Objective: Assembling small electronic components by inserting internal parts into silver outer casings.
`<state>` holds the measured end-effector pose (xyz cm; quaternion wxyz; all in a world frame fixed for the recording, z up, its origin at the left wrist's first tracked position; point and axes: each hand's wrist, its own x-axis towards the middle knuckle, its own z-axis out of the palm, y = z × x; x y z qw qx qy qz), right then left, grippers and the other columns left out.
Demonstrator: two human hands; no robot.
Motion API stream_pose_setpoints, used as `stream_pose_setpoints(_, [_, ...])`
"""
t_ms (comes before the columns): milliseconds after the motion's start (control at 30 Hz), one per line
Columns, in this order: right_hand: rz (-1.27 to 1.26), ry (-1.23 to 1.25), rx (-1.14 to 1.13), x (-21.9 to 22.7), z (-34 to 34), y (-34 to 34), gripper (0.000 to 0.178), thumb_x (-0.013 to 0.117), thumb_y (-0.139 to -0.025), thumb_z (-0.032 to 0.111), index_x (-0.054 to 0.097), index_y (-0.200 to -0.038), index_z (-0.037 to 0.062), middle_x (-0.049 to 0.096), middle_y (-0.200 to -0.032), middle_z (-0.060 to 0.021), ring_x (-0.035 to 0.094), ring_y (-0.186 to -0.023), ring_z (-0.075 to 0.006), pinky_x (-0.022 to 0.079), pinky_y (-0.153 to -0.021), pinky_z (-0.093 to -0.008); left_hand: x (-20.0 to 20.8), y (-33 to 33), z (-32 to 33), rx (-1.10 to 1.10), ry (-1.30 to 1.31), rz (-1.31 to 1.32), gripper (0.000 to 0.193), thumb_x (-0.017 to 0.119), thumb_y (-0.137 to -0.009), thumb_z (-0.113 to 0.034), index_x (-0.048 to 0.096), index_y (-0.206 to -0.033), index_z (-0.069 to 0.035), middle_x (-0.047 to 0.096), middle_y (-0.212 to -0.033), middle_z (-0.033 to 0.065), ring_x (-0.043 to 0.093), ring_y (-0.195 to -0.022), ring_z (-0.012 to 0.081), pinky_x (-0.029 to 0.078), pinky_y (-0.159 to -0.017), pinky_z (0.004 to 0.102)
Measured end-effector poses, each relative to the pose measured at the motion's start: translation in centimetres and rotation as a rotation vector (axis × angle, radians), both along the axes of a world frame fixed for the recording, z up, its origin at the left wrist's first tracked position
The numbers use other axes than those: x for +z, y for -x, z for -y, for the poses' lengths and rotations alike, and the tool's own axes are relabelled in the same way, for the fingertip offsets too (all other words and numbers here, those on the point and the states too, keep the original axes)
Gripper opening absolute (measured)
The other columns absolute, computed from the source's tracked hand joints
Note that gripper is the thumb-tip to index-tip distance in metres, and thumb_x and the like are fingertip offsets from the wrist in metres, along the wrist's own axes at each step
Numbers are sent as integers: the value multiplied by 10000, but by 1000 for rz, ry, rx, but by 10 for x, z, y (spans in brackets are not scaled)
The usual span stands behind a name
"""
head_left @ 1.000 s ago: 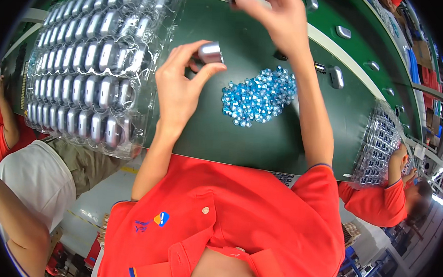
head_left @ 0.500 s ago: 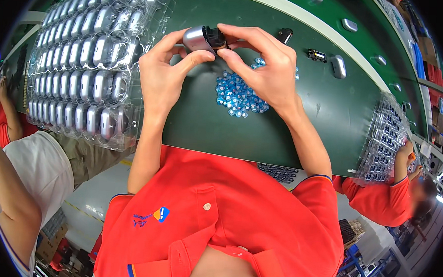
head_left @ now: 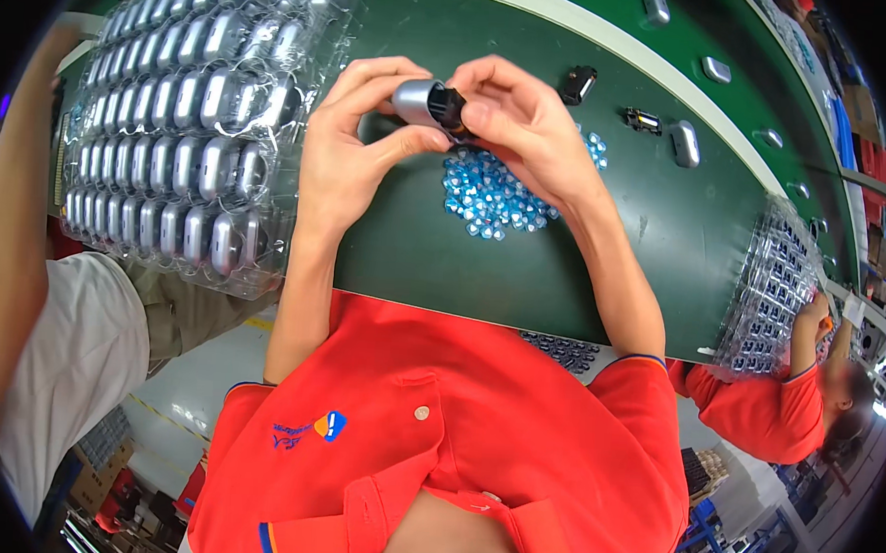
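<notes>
Over the far half of the green table, my left hand (head_left: 352, 147) is closed round a silver rounded casing (head_left: 411, 99). A black insert (head_left: 448, 111) sits at the casing's open end, on its right. My right hand (head_left: 533, 136) pinches this black part between thumb and fingers; the fingertips partly cover it. How deep the insert sits in the casing is hidden. Just below both hands lies a heap of small shiny blue pieces (head_left: 489, 197), partly covered by my right hand.
Clear plastic trays of silver casings (head_left: 173, 167) are stacked at left. A black part (head_left: 577, 84), a small black module (head_left: 643, 121) and a silver casing (head_left: 685, 144) lie far right. More casings rest on the green strip beyond the pale rail. Co-workers stand at both sides, another tray (head_left: 763, 283) at right.
Both hands and the casing have shifted slightly right in the picture, as has the table. My right fingers have curled closer over the black insert. At left a co-worker's arm has risen.
</notes>
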<state>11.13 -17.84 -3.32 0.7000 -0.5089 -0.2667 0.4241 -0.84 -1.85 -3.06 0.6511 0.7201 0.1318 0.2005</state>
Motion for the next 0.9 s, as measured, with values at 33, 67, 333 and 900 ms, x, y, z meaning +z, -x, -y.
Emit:
stream_pose_setpoints(33, [-88, -10, 44, 0, -1, 2, 339, 612, -982, 134, 599, -1272, -42, 643, -1196, -119, 604, -1111, -168, 472, -984, -299, 1, -1, -3, -39, -77, 14, 350, 839, -701, -68, 739, -1034, -28, 657, -1162, 59, 603, -990, 149, 488, -852, 294])
stream_pose_setpoints(67, [-87, -14, 50, 1, -1, 4, 339, 612, -982, 134, 599, -1272, -42, 643, -1196, -119, 604, -1111, -168, 472, -984, -299, 1, -1, -6, -79, -154, 26, 361, 843, -686, -74, 744, -1032, -47, 640, -1203, 61, 597, -1051, 173, 484, -887, 317])
stream_pose_setpoints(333, [-73, 38, 209, 8, 1, 19, 420, 564, -1017, 239, 539, -1312, -60, 618, -1171, -109, 591, -1066, -162, 471, -934, -303, 7, 5, -11, -265, -231, 58, 379, 850, -677, -96, 745, -1040, -73, 583, -1312, 80, 498, -1299, 269, 410, -1063, 406])
stream_pose_setpoints(900, [1571, 568, -301, -54, 2, -247, 308, 580, -929, 94, 546, -1213, -19, 555, -1235, -256, 567, -1128, -393, 444, -1002, -403, 46, 23, -116, 301, -1200, -611, 429, 686, -906, -152, 566, -1306, -55, 682, -988, 210, 655, -924, 375, 500, -770, 454])
